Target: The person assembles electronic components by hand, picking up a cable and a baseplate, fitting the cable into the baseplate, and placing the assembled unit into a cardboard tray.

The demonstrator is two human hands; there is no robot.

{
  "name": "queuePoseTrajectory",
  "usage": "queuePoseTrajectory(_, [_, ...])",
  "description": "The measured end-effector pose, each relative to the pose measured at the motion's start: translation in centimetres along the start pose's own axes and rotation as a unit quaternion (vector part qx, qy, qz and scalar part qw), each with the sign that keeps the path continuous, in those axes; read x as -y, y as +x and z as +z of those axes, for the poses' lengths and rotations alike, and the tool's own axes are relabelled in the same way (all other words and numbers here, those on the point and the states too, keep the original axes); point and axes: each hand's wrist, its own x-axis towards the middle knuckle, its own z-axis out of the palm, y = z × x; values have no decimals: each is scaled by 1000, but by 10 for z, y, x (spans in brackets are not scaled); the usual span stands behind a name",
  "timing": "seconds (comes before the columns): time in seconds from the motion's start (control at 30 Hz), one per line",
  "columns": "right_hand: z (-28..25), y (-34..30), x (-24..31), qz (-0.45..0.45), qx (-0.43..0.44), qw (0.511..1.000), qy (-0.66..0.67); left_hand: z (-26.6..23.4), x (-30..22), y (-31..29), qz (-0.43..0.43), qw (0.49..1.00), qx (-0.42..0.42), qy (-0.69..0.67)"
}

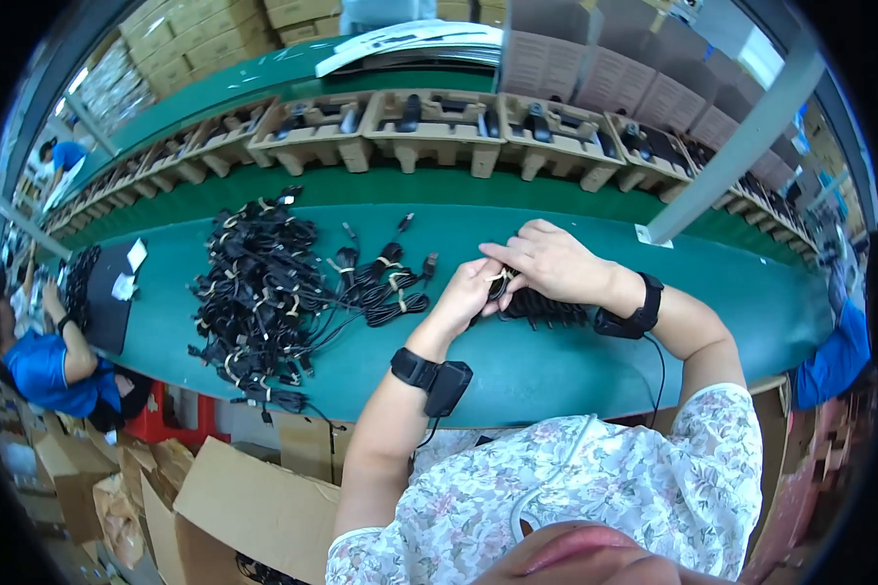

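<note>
Over the green table, my left hand (466, 292) is closed on a coiled black cable (498, 287) with a pale band round it. My right hand (558, 263) meets it from the other side, its fingers closed at the same coil and band. Just under and beside my right hand lies a row of black pieces (553, 312), partly covered, too hidden to name. Left of my hands rest a few banded black cables (388, 288) with their plugs sticking out. Farther left is a large heap of such cables (259, 283).
Brown moulded trays (439, 125) holding black devices line the raised far side. A grey post (732, 146) rises at the right. Co-workers in blue sit at the left (54, 366) and right (839, 356). An open cardboard box (254, 507) stands below the table's near edge.
</note>
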Motion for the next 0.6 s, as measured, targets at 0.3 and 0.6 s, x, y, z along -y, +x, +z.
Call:
queuePoseTrajectory(0.3, [-71,-52,-129,270,-205,914,-224,0,2,8,215,961,-158,79])
queuePoseTrajectory(0.6, [-70,-98,-273,492,13,806,-328,-4,13,14,194,956,-185,118])
